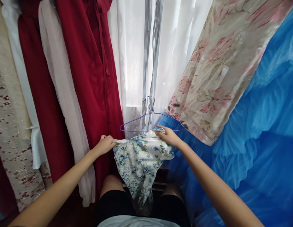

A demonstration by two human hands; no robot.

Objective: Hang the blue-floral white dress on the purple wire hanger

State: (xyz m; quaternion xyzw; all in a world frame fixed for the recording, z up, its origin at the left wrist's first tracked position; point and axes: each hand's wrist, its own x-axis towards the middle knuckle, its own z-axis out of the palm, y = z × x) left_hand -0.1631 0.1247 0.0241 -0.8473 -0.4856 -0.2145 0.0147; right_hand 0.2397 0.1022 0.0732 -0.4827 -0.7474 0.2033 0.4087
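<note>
A white garment with a blue and yellow floral print [139,160] hangs between my hands, its lower part drooping toward my knees. My left hand [105,145] is closed on its upper left edge. My right hand [167,135] pinches the upper right edge between thumb and fingers. Just beyond the garment's top edge is a thin purple hanger [134,121], its hook up against a grey metal pole. The hanger's lower bar is partly hidden behind my right hand and the cloth. What kind of garment it is, I cannot tell.
Long red dresses [89,63], a pale pink sleeve [63,78] and a cream dress hang at the left. A beige floral garment [214,72] and a ruffled blue tulle dress [266,126] fill the right. White curtains [179,37] hang behind the metal pole [146,56].
</note>
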